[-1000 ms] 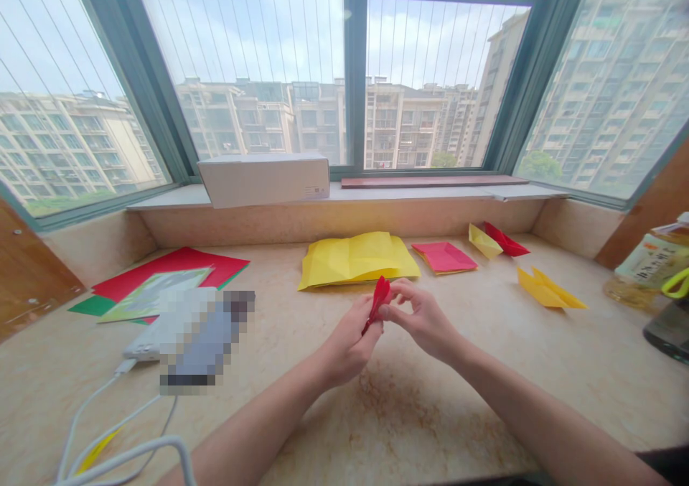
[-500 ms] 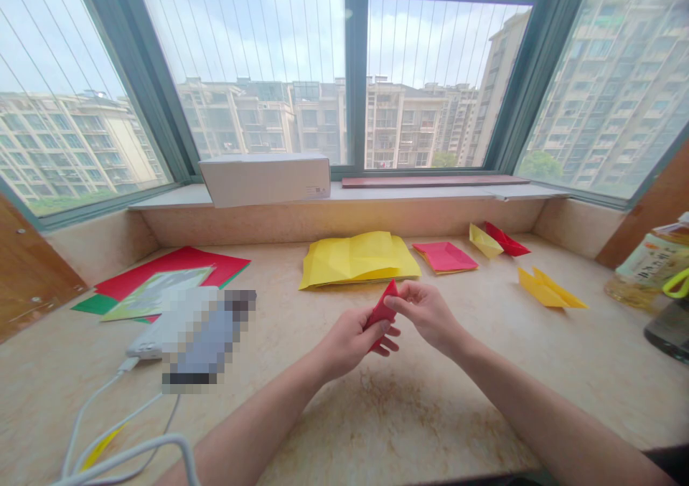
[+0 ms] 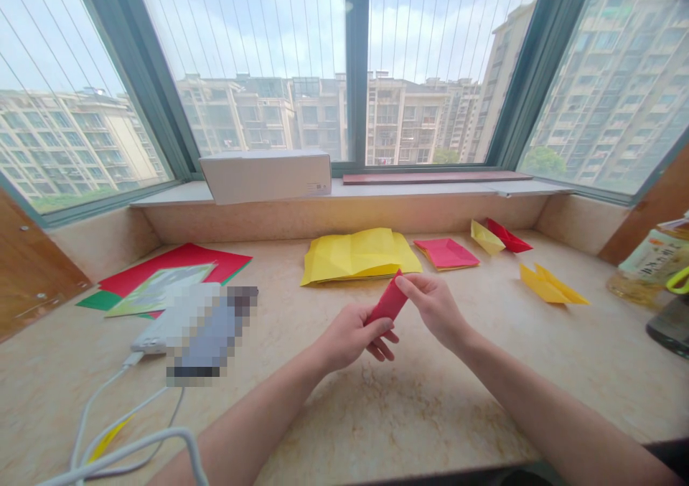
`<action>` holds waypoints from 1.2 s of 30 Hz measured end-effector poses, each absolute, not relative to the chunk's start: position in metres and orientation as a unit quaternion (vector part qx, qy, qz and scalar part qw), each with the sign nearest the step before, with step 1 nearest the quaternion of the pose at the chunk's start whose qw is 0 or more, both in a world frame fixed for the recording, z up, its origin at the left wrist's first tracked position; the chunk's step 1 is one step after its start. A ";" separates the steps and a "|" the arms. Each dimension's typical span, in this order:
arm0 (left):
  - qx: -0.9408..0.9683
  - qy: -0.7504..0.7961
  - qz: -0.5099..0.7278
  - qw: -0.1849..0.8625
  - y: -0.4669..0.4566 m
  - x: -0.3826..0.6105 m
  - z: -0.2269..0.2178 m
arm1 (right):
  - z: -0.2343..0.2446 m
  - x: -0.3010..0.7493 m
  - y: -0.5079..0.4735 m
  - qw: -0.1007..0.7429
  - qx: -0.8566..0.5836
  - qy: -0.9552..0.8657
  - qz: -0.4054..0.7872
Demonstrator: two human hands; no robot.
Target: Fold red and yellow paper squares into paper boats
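Above the counter, a folded red paper (image 3: 390, 302) is held in both hands, tilted with its upper end to the right. My left hand (image 3: 358, 335) grips its lower part, thumb on the front face and fingers behind. With thumb and fingers, my right hand (image 3: 433, 303) pinches the top corner. Behind the hands lies a creased yellow paper stack (image 3: 355, 253). Right of it is a folded pink-red paper square (image 3: 448, 253). Farther right stand a pale yellow paper boat (image 3: 486, 238), a red paper boat (image 3: 509, 237) and an orange-yellow folded paper (image 3: 552, 285).
Red paper sheets (image 3: 177, 263) lie at the left, beside a white power bank (image 3: 156, 332) and a blurred-out phone (image 3: 209, 339). White cables (image 3: 172, 436) run at the front left. A bottle (image 3: 649, 260) stands far right. A white box (image 3: 266, 177) sits on the sill.
My right thumb has shifted up to the paper's top corner, and more of the red paper's face shows. The view has moved slightly.
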State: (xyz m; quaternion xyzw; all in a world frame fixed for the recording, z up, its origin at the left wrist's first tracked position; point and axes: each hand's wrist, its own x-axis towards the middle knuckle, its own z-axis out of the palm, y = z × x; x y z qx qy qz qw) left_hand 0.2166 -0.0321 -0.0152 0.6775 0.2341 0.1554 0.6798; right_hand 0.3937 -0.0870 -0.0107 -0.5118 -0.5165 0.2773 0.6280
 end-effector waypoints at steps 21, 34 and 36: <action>0.722 0.220 0.146 0.640 -0.033 0.215 -0.018 | -0.008 0.396 -0.085 0.654 -0.514 -0.494 0.252; 0.711 0.248 0.150 0.640 -0.018 0.216 -0.025 | -0.004 0.400 -0.082 0.658 -0.508 -0.495 0.254; 0.704 0.252 0.151 0.647 -0.017 0.217 -0.026 | -0.002 0.400 -0.082 0.634 -0.501 -0.519 0.278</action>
